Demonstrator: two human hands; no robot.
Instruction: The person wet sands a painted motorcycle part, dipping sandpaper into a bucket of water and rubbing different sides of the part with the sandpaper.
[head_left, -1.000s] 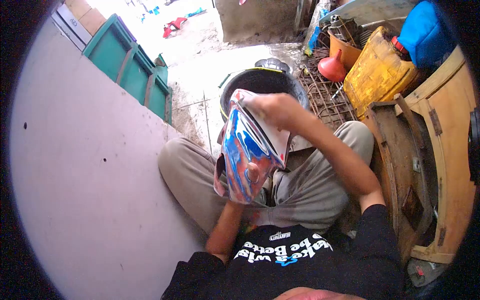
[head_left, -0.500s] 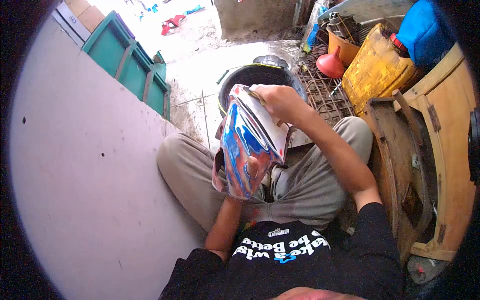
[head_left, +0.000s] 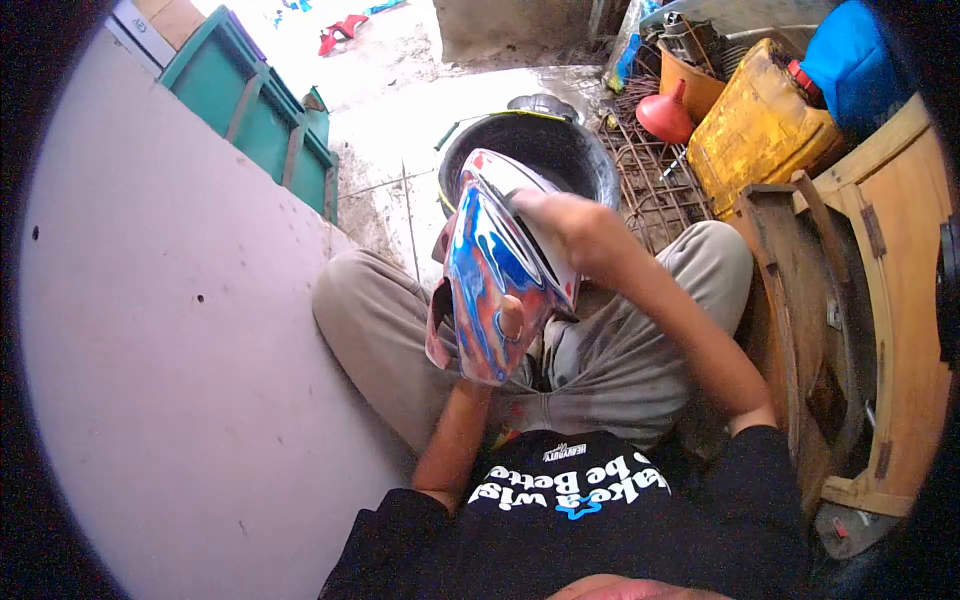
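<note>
A motorcycle fairing panel (head_left: 485,265), blue, white and reddish with paint worn through in patches, is held tilted above my lap. My left hand (head_left: 511,318) supports it from below; its thumb shows against the panel's face and the other fingers are hidden behind. My right hand (head_left: 560,222) presses on the white upper side of the panel, fingers bent together and blurred. A small tan piece that looks like sandpaper showed under those fingers just before; now it is mostly hidden.
Behind the panel stands a black bucket (head_left: 590,165). To the right are a metal grid (head_left: 650,190), a red funnel (head_left: 667,112), a yellow jerrycan (head_left: 765,130) and a wooden frame (head_left: 895,300). A pale wall (head_left: 180,330) and a green frame (head_left: 215,75) border the left.
My right hand has slid down the panel's white side, toward me, and its wrist is bent more. The panel has shifted only slightly in my left hand.
</note>
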